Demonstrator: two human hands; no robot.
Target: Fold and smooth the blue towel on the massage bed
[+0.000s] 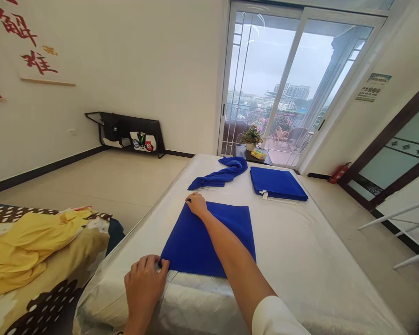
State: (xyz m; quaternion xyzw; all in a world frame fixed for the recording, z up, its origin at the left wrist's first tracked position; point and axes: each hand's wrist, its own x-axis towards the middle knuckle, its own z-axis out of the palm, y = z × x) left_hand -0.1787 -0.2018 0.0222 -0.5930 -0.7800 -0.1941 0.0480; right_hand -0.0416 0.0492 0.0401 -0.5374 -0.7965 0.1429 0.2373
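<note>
a blue towel point(195, 242) lies flat on the plastic-wrapped mattress point(300, 251) — left hand point(145, 281) pinching its near left corner, right hand point(197, 204) fingers closed on its far left corner — near a folded towel stack point(277, 182).

A flat cloth point(197, 249) is lying on the near part of a mattress point(300, 260), the left hand point(145, 281) holding its near left corner and the right hand point(197, 204) its far left corner. Behind it, a bunched cloth point(226, 174) is lying on the mattress, with a cloth stack point(275, 181) sitting to its right. Beyond the far end, a side table point(243, 155) is standing before a sliding door point(265, 70), bearing a potted plant point(251, 137) and a packet point(259, 154). Bedding point(63, 270) is lying left of the mattress, and a fire extinguisher point(339, 173) is standing well to its right.
</note>
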